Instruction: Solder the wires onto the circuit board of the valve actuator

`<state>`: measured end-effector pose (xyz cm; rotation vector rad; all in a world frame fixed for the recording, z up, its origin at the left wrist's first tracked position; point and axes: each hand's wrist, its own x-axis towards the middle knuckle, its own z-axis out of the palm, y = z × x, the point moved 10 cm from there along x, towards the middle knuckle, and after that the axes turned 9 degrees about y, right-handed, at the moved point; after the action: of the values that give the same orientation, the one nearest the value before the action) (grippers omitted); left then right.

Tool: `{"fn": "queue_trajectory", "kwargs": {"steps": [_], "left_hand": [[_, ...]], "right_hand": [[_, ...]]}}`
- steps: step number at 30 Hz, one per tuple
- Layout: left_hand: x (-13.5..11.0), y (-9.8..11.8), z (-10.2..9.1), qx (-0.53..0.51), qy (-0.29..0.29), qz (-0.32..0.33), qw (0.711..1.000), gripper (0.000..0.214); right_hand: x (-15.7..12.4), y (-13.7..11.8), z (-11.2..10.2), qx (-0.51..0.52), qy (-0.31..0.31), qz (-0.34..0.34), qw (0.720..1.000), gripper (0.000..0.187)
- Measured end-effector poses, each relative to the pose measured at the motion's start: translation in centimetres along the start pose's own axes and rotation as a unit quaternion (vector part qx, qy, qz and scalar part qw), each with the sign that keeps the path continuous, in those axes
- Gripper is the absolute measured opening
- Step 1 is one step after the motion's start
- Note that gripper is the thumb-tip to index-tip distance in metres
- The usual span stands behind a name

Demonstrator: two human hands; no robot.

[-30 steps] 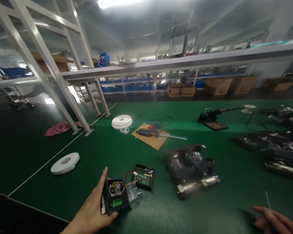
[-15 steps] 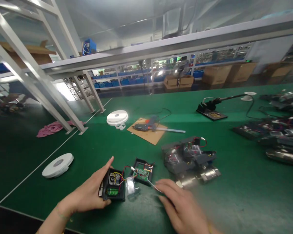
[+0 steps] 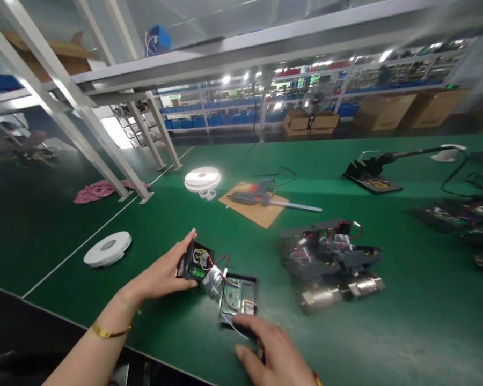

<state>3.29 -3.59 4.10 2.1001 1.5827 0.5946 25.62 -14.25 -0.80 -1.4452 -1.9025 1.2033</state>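
Near the front edge of the green surface (image 3: 406,321), the left hand (image 3: 165,273) grips a black shell (image 3: 196,261), tilted up, with wires and a battery inside. Red wires join it to a second shell (image 3: 241,295) lying flat; the right hand (image 3: 276,354) rests loosely curled at its near edge, pinching a thin white wire (image 3: 230,323).

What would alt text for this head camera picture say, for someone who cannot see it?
A person's left hand tilts up one black casing half full of wires, while the right hand steadies the other half, holding a circuit board, on a green workbench. White tape rolls lie nearby.
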Motion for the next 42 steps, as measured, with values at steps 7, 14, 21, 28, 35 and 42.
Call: {"fn": "queue_trajectory", "kwargs": {"steps": [7, 14, 21, 28, 35, 42], "left_hand": [[-3.5, 2.6, -2.1, 0.042, 0.208, -0.005, 0.977, 0.081], [-13.4, 7.4, 5.5, -0.244, 0.324, -0.184, 0.895, 0.036], [-12.4, 6.9, 10.9, -0.424, 0.224, -0.243, 0.843, 0.046], [-12.8, 7.6, 12.3, -0.573, 0.19, -0.345, 0.719, 0.053], [-13.0, 7.8, 11.8, -0.555, 0.21, -0.346, 0.727, 0.055], [-13.7, 9.2, 13.6, -0.53, 0.24, -0.312, 0.751, 0.068]], "right_hand": [[-0.4, 1.1, 1.0, 0.256, 0.07, 0.069, 0.962, 0.047], [-1.9, -0.6, 2.5, 0.245, 0.054, 0.003, 0.968, 0.056], [-2.4, -0.1, 4.3, 0.321, 0.002, 0.055, 0.946, 0.06], [-2.8, -0.9, 3.0, 0.476, -0.036, 0.105, 0.872, 0.059], [-3.2, -0.2, 2.3, 0.436, -0.011, 0.08, 0.896, 0.046], [-3.1, 1.3, -0.1, 0.433, 0.188, 0.056, 0.88, 0.054]]}}
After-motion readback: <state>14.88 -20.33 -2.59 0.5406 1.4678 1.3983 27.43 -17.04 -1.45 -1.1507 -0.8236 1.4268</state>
